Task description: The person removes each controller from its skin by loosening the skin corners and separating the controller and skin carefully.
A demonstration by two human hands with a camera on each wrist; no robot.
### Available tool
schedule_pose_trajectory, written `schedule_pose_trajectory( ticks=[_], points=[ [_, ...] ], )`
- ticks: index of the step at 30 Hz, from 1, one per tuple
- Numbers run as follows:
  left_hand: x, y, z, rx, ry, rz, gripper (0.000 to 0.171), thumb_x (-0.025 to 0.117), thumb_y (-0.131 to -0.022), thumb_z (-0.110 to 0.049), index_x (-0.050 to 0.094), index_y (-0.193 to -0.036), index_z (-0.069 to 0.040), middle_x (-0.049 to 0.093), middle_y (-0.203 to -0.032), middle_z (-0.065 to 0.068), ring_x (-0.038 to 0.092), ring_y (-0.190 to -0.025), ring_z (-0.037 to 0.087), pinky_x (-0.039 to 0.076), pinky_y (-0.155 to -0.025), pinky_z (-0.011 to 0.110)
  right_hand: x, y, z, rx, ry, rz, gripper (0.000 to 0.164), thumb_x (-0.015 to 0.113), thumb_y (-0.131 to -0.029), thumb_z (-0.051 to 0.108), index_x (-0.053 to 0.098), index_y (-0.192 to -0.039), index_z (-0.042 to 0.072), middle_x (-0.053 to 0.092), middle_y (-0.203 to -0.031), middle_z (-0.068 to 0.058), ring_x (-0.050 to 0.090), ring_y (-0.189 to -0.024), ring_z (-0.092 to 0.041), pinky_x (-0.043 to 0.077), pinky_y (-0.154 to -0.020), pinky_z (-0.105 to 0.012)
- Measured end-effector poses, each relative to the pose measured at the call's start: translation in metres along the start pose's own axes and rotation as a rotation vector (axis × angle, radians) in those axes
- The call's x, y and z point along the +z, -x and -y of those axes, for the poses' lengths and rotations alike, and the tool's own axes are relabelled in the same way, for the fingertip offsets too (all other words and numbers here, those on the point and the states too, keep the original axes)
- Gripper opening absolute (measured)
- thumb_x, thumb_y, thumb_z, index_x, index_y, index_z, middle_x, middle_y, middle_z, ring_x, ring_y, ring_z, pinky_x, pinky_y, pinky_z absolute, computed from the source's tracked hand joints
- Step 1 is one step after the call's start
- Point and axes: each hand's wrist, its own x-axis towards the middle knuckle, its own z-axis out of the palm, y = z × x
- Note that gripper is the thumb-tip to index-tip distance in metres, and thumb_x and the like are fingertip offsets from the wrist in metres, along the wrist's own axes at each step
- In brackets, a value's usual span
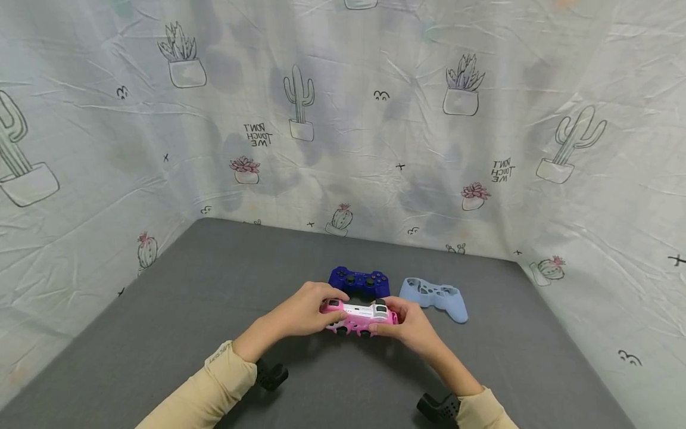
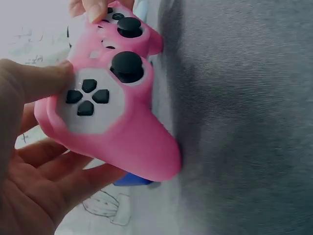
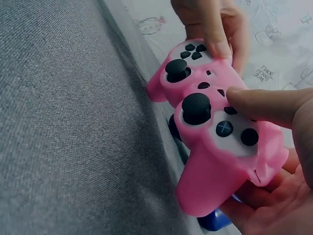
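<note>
Both hands hold a white game controller fitted with a pink silicone cover [image 1: 354, 325], its shoulder-button edge facing up in the head view. My left hand [image 1: 306, 311] grips one end, thumb on the front beside the direction pad [image 2: 87, 97] and fingers behind. At the other end my right hand [image 1: 414, 326] has its thumb across the front near the face buttons [image 3: 224, 129], fingers underneath. In the right wrist view the cover's corner [image 3: 270, 156] by those buttons is creased and bulges out. Both black thumbsticks poke through the cover.
A dark blue game controller [image 1: 360, 279] lies on the grey tabletop [image 1: 225, 280] just beyond the hands. Right of it is a light blue silicone cover [image 1: 454, 305] with cut-out holes. A cactus-print curtain [image 1: 343, 149] encloses the table's back and sides.
</note>
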Motion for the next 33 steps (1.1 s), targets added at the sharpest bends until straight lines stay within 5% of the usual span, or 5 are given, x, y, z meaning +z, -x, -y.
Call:
schedule_pose_trajectory(
  ticks=[9,14,17,23,33],
  points=[
    [0.000,-0.008,-0.013,0.098,-0.066,-0.043,0.010,0.069,-0.092,-0.011,0.078,-0.095,-0.006,0.072,-0.099,0.005,0.066,-0.086,0.014,0.054,-0.071,0.027,0.005,-0.005,0.006,-0.022,0.119,-0.034,0.043,0.080,-0.085,0.015,0.061,-0.117,-0.005,0.068,-0.095,-0.011,0.064,-0.076,-0.018,0.057,-0.065,-0.036],
    [0.011,-0.003,-0.012,0.144,-0.079,-0.209,0.011,0.068,-0.093,-0.007,0.078,-0.088,-0.008,0.073,-0.092,0.003,0.061,-0.065,0.005,0.047,-0.055,0.022,0.007,-0.007,0.006,-0.043,0.179,-0.057,0.037,0.081,-0.084,0.017,0.062,-0.111,0.000,0.067,-0.089,-0.006,0.062,-0.071,-0.015,0.054,-0.059,-0.030],
    [0.018,0.000,-0.008,0.098,0.010,-0.328,0.011,0.070,-0.092,-0.009,0.079,-0.098,-0.008,0.074,-0.097,0.004,0.058,-0.060,0.000,0.046,-0.054,0.020,0.006,-0.006,0.006,-0.053,0.227,-0.070,0.036,0.081,-0.084,0.018,0.062,-0.109,0.003,0.065,-0.088,-0.005,0.060,-0.071,-0.014,0.053,-0.059,-0.028],
    [0.022,0.008,-0.003,-0.055,0.200,-0.512,0.009,0.072,-0.092,-0.014,0.080,-0.090,-0.017,0.067,-0.068,-0.011,0.042,-0.046,0.000,0.036,-0.042,0.021,0.002,-0.002,0.012,-0.060,0.311,-0.058,0.033,0.080,-0.084,0.015,0.063,-0.111,0.005,0.063,-0.089,-0.005,0.057,-0.071,-0.013,0.049,-0.058,-0.027],
    [0.014,0.022,-0.003,-0.157,0.286,-0.533,0.014,0.071,-0.093,-0.023,0.080,-0.090,-0.012,0.068,-0.069,-0.010,0.050,-0.050,0.004,0.040,-0.044,0.021,0.002,0.007,0.047,-0.105,0.312,0.012,0.024,0.077,-0.085,0.007,0.064,-0.104,-0.001,0.061,-0.081,-0.006,0.051,-0.063,-0.009,0.043,-0.053,-0.023]
  ],
)
